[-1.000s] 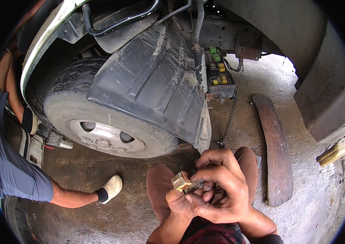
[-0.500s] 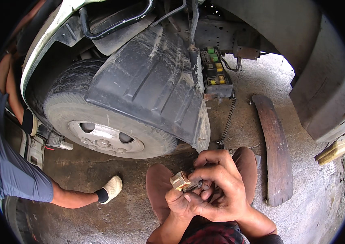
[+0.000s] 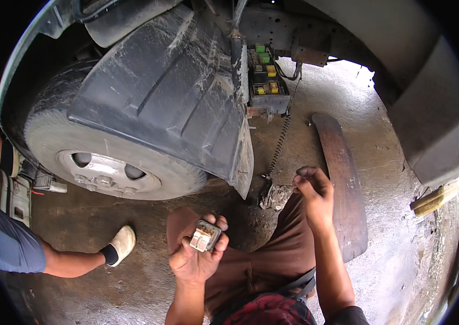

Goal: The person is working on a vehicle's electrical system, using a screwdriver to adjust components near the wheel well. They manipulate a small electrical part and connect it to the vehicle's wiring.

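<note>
My left hand (image 3: 194, 262) is raised over my left thigh, its fingers closed round the sides of a small square electrical relay (image 3: 206, 236). The relay's dark rim, brownish inside and a pale metal part face up. To the right, my right hand (image 3: 316, 197) is lifted above my right knee, clear of the relay. Its thumb and fingers are pressed together near a dark patch at the tips; whether that is a small piece or grime, I cannot make out.
A fuse box (image 3: 268, 81) with green and yellow fuses hangs beside the black mudguard (image 3: 159, 86). Below it runs a coiled cable (image 3: 280, 143). The truck wheel (image 3: 110, 168) stands left, near a person's shoe (image 3: 122, 245). A curved wooden plank (image 3: 343, 184) lies right.
My hands have come apart. My right hand has moved up and right, off the relay; my left has shifted left, keeping it. The whole view has shifted, so the surroundings sit further left.
</note>
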### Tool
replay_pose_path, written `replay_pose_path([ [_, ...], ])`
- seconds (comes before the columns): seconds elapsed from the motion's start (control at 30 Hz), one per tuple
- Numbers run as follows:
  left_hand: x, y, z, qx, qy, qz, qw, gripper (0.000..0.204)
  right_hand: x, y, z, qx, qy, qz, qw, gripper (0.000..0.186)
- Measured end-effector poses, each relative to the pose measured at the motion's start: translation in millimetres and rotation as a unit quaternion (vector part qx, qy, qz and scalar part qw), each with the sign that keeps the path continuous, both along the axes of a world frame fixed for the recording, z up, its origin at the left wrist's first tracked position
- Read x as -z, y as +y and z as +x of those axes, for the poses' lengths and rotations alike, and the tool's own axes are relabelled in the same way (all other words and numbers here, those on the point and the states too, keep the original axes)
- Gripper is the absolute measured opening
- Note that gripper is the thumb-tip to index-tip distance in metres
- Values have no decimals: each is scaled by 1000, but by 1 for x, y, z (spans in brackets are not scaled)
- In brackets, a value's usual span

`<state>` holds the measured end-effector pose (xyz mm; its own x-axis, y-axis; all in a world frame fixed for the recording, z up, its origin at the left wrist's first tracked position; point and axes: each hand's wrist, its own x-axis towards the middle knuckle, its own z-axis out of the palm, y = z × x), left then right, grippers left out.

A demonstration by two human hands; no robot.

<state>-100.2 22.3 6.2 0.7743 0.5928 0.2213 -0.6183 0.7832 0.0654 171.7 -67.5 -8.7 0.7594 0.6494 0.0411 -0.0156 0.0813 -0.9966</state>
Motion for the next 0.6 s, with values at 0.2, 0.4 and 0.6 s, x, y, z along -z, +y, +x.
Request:
replay_pose_path([
  [0.2,40,8,-32,-138,178,110,968,44,222,33,42,7,47,-228,973,17],
  [0.4,50,4,-46,-182,273,122,937,28,371,57,65,-11,-146,-530,835,53],
  [0.6,48,1,-51,-207,310,164,913,49,404,82,74,-28,-120,-597,793,74],
])
